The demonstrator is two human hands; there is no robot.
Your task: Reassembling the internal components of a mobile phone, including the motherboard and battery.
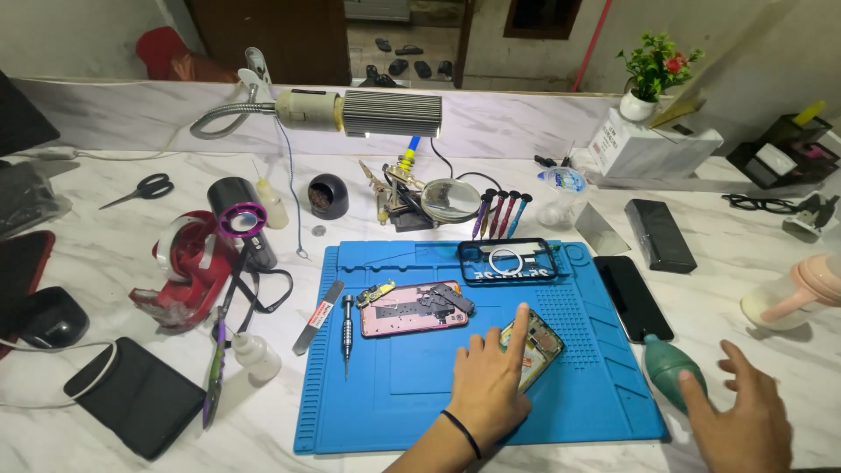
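Observation:
My left hand rests on the blue work mat, fingers spread over an opened phone body with its insides showing. A black band circles that wrist. Left of it lies a pink opened phone with a small dark part on top. My right hand hovers open at the mat's right edge, just beside a green rubber air blower. It holds nothing. A screwdriver and a flat metal pry tool lie at the mat's left side.
A clear phone case and a black phone lie behind and right. A desk lamp, magnifier stand, red tape dispenser, small white bottle, black pouch and scissors crowd the left.

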